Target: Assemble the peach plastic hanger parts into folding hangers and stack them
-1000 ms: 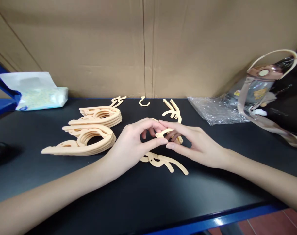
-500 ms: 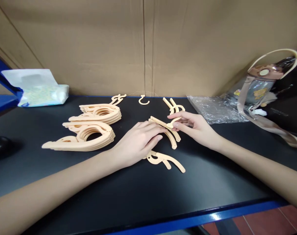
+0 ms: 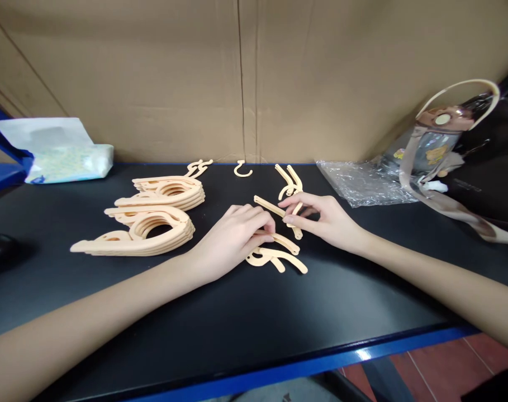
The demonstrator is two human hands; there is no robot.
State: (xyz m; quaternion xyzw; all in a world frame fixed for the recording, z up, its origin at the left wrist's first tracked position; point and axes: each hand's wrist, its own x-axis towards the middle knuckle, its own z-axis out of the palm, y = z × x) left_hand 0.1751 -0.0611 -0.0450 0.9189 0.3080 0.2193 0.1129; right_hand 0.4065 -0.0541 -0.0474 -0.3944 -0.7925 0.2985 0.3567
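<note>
My left hand [image 3: 237,237] is closed, thumb and fingertips on a curved beige hanger arm [image 3: 286,243]. In front of it lie more curved hanger pieces [image 3: 293,263], partly under my left fingers. My right hand [image 3: 327,218] pinches a beige hanger arm [image 3: 267,205] whose slim end points to the back left; its curved end shows below the fingertips. Another slim beige piece [image 3: 298,208] stands up between my right thumb and fingers. My two hands are close together but apart. Behind the right hand, slim hanger arms [image 3: 296,177] lie on the black table.
Two stacks of folded beige hangers [image 3: 182,234] [image 3: 193,196] lie to the left. Loose hooks [image 3: 198,167] and a single hook [image 3: 242,171] rest by the cardboard [image 3: 174,84]. A tissue pack [image 3: 69,162], clear plastic bag [image 3: 354,181] and strapped bottle [image 3: 438,145] stand around.
My left fingers have drawn back and curled round a curved hanger arm, now apart from the right hand's piece. My right hand has shifted slightly left. The whole view has shifted a little.
</note>
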